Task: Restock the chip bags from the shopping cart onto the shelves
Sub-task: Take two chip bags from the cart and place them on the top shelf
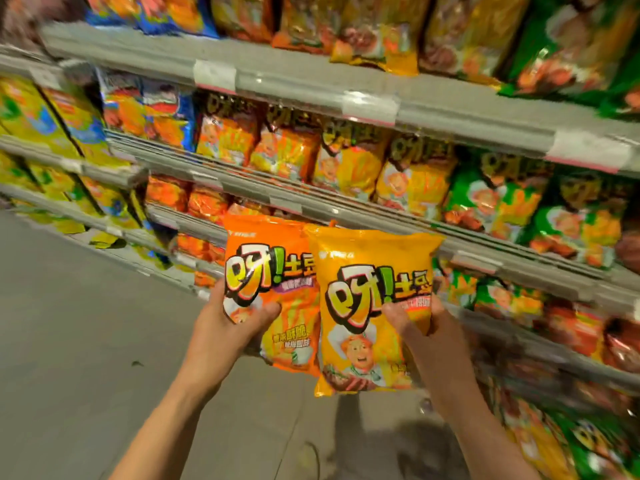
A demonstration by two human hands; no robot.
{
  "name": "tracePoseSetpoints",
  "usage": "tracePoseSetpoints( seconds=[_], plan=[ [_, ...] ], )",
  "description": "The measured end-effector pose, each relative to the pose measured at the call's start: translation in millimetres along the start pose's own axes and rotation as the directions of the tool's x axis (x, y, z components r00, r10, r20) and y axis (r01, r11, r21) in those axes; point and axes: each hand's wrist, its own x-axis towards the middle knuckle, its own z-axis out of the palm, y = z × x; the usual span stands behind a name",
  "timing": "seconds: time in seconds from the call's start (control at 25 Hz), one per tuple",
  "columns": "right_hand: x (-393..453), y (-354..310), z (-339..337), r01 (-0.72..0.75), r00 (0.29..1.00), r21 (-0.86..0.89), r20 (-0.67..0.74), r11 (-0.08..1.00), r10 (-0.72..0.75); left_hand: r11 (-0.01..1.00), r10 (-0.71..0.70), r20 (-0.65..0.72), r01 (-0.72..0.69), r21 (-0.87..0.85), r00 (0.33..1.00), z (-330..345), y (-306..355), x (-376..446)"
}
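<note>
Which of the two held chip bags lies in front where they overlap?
The yellow chip bag, gripped by the right hand. Its left edge covers the right edge of the orange chip bag, which the left hand grips.

Dim warm light; shelves (311, 95) motion-blurred (edges bowed); glare on foil.

Just one head-worn cam here, wide-angle, looking forward and down past both forearms. It sits close to the tiered grey metal shelves (311, 84), which run tilted across the frame, with grey floor (86, 323) lower left.
</note>
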Motion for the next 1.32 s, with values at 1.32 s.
tracePoseSetpoints(
  seconds=[1.32],
  plan=[
    [163, -227, 218, 0.176, 0.859, -0.062, -0.477, 0.982, -0.184, 0.947, 0.319, 0.300, -0.311, -0.077, 0.899, -162, 152, 341]
  ],
)
